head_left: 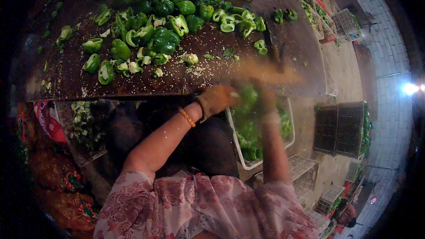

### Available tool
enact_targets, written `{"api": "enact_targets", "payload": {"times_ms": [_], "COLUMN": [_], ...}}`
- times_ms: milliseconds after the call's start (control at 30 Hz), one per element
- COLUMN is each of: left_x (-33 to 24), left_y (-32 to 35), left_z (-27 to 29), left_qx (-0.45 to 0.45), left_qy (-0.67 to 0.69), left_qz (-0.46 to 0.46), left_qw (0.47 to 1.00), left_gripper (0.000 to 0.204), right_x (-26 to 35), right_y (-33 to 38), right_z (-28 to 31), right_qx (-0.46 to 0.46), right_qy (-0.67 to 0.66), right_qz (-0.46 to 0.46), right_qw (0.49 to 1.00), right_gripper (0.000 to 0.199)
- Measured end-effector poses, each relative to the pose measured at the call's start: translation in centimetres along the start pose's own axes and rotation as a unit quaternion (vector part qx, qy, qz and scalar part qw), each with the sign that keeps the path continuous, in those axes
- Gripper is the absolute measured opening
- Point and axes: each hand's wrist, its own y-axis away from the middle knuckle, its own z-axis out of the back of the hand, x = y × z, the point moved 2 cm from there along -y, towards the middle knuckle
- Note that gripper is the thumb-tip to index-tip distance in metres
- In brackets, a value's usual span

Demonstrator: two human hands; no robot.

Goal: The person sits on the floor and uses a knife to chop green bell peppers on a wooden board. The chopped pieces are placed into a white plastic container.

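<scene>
My left hand [219,99], in a brown work glove with a beaded bracelet at the wrist, is at the table's front edge. Its fingers are curled, and what they hold, if anything, is unclear. Just past its fingertips is a blurred green bell pepper piece [249,96], above a white-rimmed crate [232,126] of green peppers. My right hand [265,95], gloved too, is smeared by motion over the crate's far end, so its fingers cannot be read. Halved and whole green bell peppers [164,40] lie across the dark table [177,87] among scattered seeds and pale cores.
At the lower left, a container of pale green scraps [84,119] stands beside a red patterned cloth [52,126]. Along the right floor are plastic crates [338,128], some holding greens, and an empty-looking light crate [303,168]. A person [347,214] is at the lower right.
</scene>
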Motion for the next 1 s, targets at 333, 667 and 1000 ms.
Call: {"api": "enact_targets", "payload": {"times_ms": [333, 667, 1000], "left_x": [0.6, 0.1, 3.3], "left_y": [1.4, 0.4, -1.0], "left_z": [6.0, 6.4, 4.2], "left_qx": [-0.205, -0.228, -0.224], "left_qy": [-0.257, -0.193, -0.125], "left_qz": [0.099, 0.066, 0.117], "left_qw": [0.939, 0.952, 0.959], "left_gripper": [0.046, 0.042, 0.053], "right_x": [5.5, 5.6, 3.1], "right_y": [-15.0, -20.5, -2.8], "right_z": [-1.3, -6.1, -10.9], "right_qx": [-0.016, 0.116, 0.145], "right_qy": [0.326, 0.079, 0.215], "right_qz": [0.138, 0.051, 0.166], "right_qw": [0.935, 0.989, 0.951], "right_gripper": [0.07, 0.053, 0.033]}}
